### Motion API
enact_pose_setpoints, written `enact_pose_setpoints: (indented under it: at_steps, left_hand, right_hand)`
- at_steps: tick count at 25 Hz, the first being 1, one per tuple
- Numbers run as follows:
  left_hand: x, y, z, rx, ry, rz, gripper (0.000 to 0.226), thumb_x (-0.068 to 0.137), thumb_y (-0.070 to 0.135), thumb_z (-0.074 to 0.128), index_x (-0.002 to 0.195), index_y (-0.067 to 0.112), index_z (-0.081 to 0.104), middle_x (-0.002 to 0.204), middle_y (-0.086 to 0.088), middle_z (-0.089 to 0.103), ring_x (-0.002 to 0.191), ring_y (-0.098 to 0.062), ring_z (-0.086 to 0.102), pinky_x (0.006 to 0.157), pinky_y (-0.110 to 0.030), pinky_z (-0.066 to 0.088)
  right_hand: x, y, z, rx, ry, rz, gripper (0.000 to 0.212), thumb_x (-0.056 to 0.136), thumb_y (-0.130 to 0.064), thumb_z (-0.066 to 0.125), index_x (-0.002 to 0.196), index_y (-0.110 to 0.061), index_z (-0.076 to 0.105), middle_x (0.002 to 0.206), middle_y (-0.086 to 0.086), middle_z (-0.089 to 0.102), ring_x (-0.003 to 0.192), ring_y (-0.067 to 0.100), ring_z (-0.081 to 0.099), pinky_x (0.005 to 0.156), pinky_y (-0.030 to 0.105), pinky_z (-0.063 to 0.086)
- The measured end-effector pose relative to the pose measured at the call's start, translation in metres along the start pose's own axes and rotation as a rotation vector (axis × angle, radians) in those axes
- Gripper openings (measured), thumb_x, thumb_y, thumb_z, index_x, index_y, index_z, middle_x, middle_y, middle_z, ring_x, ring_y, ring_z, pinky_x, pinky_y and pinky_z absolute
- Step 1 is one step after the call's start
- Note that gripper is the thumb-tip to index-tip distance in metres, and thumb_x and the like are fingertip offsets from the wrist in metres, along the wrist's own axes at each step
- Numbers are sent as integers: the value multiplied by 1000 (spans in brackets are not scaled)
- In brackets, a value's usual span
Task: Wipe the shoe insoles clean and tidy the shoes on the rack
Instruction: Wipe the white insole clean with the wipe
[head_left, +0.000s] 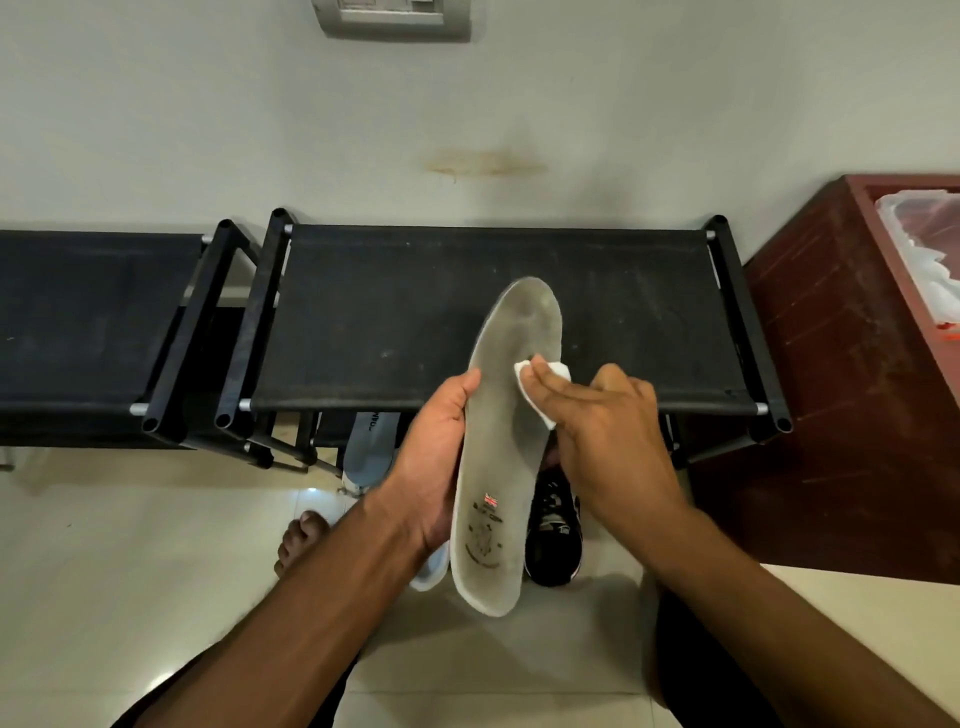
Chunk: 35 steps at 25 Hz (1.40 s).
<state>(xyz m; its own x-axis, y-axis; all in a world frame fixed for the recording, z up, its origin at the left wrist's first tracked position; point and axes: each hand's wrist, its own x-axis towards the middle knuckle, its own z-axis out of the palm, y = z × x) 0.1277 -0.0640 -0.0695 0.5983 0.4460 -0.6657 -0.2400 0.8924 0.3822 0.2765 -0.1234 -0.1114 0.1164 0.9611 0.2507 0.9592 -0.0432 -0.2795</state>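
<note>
Across the frame's middle stands a black rack (498, 317) with a bare fabric top, against the wall. Lower centre, a grey insole (501, 467) is held upright in front of it, toe end up. Left hand (434, 457) grasps the insole's left edge. Right hand (602, 431) pinches a white wipe (540, 387), pressed to the insole's mid section. Below, a black shoe (553, 535) sits on the floor.

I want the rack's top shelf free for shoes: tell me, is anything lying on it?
No: the black fabric top shelf shows bare, and the insole over it is held up in the left hand.
</note>
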Motion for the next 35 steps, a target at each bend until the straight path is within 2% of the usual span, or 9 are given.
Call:
enact_pose_setpoints:
  at_steps: [8, 10, 14, 17, 20, 24, 27, 31, 35]
  left_hand:
    - [8, 16, -14, -76, 26, 31, 58, 98, 52, 41, 136, 12, 58, 131, -17, 63, 127, -31, 57, 113, -48, 38]
    - [5, 10, -7, -54, 11, 3, 58, 97, 53, 40, 127, 10, 65, 121, -18, 68, 116, -30, 64, 106, -43, 47]
    - [3, -7, 2, 48, 13, -21, 53, 99, 49, 40, 124, 11, 68, 109, -11, 73, 90, -21, 71, 84, -34, 56]
    - [5, 0, -1, 20, 31, -29, 57, 97, 51, 43, 123, 7, 67, 110, -15, 72, 97, -26, 69, 90, -38, 54]
    - [8, 11, -9, -10, 49, 2, 57, 94, 51, 48, 126, 8, 66, 127, -21, 64, 124, -32, 59, 110, -43, 42]
    - [3, 0, 1, -20, 7, -38, 57, 94, 49, 47, 129, 8, 64, 127, -16, 64, 107, -27, 66, 98, -38, 50]
    - [1, -8, 7, 3, -5, -45, 53, 97, 49, 43, 122, 10, 69, 111, -12, 71, 90, -23, 70, 82, -32, 57]
    - [5, 4, -1, -3, 62, -2, 58, 96, 51, 45, 128, 7, 65, 122, -17, 66, 112, -30, 61, 106, -43, 44]
    - [8, 20, -12, -42, 68, 68, 57, 97, 54, 41, 130, 12, 63, 133, -13, 63, 126, -28, 57, 114, -51, 35]
  right_hand:
    - [-34, -63, -25, 435, -193, -173, 46, 91, -10, 46, 132, -25, 61, 118, -12, 62, 109, 15, 50, 99, 24, 36]
    - [-21, -47, -18, 267, -166, -75, 47, 96, -30, 32, 137, -37, 53, 122, -27, 55, 95, 12, 43, 89, 14, 31]
    - [1, -4, 1, 78, -41, 96, 52, 87, -3, 64, 134, -25, 59, 125, -8, 67, 74, 13, 40, 78, 30, 34]
    - [-12, -28, -3, 310, -139, 90, 39, 98, -23, 49, 135, -33, 57, 119, -5, 69, 84, 19, 52, 83, 28, 45]
    - [-32, -59, -14, 454, -215, -32, 43, 96, -28, 37, 132, -30, 60, 120, -5, 68, 96, 19, 57, 95, 6, 28]
    - [-14, -24, -6, 238, -39, -54, 46, 85, -4, 56, 127, -18, 66, 119, -1, 69, 87, 22, 57, 87, 43, 50]
    - [1, -8, -1, 152, -24, 89, 48, 90, -6, 59, 134, -26, 60, 130, -8, 63, 74, 13, 44, 77, 42, 50]
    - [-21, -44, -10, 359, -188, 29, 48, 95, -31, 30, 135, -35, 57, 117, -4, 68, 92, 23, 57, 87, 36, 45]
    - [-38, -66, -17, 339, -135, -157, 43, 96, -30, 39, 135, -28, 58, 123, -13, 65, 85, 6, 46, 83, 22, 36]
